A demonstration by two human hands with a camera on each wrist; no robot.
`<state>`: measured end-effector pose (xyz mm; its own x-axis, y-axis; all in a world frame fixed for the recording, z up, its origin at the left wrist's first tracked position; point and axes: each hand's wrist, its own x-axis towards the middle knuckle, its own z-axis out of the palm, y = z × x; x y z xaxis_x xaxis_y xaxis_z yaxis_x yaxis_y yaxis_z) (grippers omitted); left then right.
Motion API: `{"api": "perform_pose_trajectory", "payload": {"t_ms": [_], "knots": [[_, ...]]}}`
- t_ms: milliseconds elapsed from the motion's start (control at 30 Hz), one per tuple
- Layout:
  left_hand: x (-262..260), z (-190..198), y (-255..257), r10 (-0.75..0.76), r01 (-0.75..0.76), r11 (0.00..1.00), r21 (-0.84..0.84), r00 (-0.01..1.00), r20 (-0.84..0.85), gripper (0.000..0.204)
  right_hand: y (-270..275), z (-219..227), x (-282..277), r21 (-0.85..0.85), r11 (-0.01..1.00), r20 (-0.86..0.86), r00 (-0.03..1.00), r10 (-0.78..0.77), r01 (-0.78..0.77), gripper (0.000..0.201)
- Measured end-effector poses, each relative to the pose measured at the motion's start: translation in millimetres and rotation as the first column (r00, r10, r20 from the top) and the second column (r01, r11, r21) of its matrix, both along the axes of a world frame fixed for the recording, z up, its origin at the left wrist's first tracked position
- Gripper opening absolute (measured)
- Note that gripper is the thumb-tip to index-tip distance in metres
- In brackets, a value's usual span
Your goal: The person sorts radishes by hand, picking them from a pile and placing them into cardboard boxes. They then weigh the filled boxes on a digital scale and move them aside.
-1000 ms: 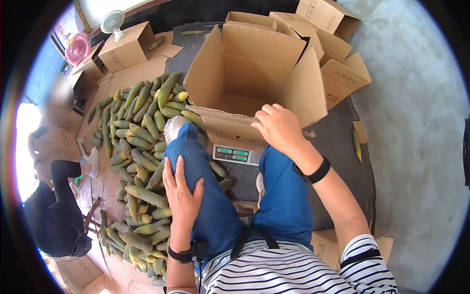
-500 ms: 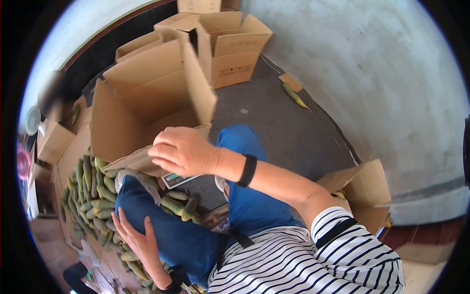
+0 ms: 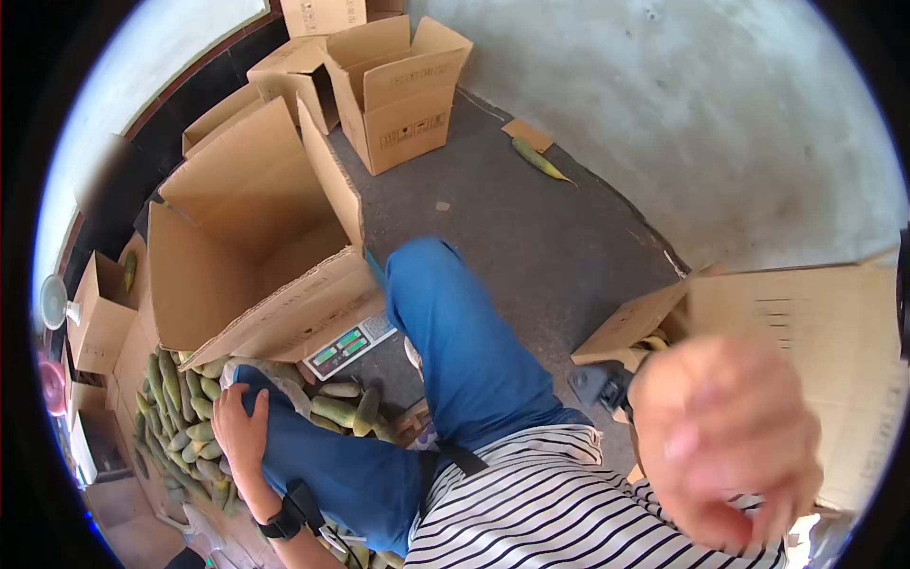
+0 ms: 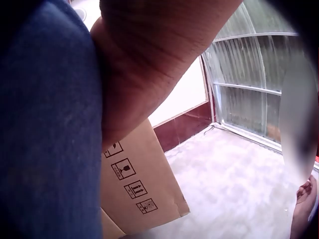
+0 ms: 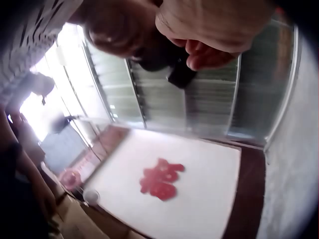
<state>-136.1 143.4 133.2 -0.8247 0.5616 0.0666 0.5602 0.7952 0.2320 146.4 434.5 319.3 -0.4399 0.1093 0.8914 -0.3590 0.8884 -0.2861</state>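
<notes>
My left hand (image 3: pixel 240 431) rests on my left knee, over the blue trousers (image 3: pixel 327 460), holding nothing. My right hand (image 3: pixel 725 441) is raised close in front of the head camera, blurred, its fingers curled with nothing visible in them. In the right wrist view that hand (image 5: pixel 219 25) is up beside my face, near a dark device (image 5: pixel 182 74). A large open carton (image 3: pixel 327 294) stands before my knees on a scale (image 3: pixel 351 349) with lit green displays. Only the carton's bare inner walls and part of its bottom show.
A heap of green cucumber-like vegetables (image 3: pixel 171 417) lies left of my leg, and several more (image 3: pixel 365 412) lie between my legs. One long vegetable (image 3: pixel 538 163) lies by the wall. Open cartons (image 3: pixel 408 123) stand behind; another carton (image 3: pixel 815 370) is at my right.
The head view has turned right. My right hand has let go of the large carton's front edge and come up toward my face. My left hand remains on my knee.
</notes>
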Motion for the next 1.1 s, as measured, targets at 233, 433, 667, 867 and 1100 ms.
{"api": "perform_pose_trajectory", "payload": {"t_ms": [233, 433, 667, 867, 1100], "knots": [[-1.8, -8.3, 8.7, -0.080, 0.069, 0.994, -0.090, 0.990, -0.120, 0.029, 69.4, 15.9, 43.5, 0.306, 0.547, -0.097, 0.598, -0.796, 0.779, 0.034], [-8.1, 3.1, 3.1, -0.271, 0.198, 0.944, -0.262, 0.920, -0.282, 0.058, 48.0, 95.5, 177.4, 0.397, -0.432, -0.506, -0.199, -0.839, 0.810, 0.030], [-8.1, -17.7, 2.2, -0.128, 0.131, 0.991, 0.001, 0.972, -0.200, 0.027, 68.1, 96.5, 230.7, 0.656, -0.319, 0.203, -0.567, -0.798, 0.684, 0.041], [-1.2, -7.9, -10.7, -0.060, 0.074, 0.994, 0.075, 0.983, -0.173, 0.025, 81.8, 108.1, 195.8, 0.729, -0.223, 0.062, -0.387, -0.920, 0.647, 0.039], [3.8, -8.2, -22.1, -0.013, 0.036, 0.989, 0.147, 0.987, -0.160, 0.024, 167.8, 178.6, 141.7, 0.797, -0.265, -0.160, -0.233, -0.959, 0.543, 0.038]]}}
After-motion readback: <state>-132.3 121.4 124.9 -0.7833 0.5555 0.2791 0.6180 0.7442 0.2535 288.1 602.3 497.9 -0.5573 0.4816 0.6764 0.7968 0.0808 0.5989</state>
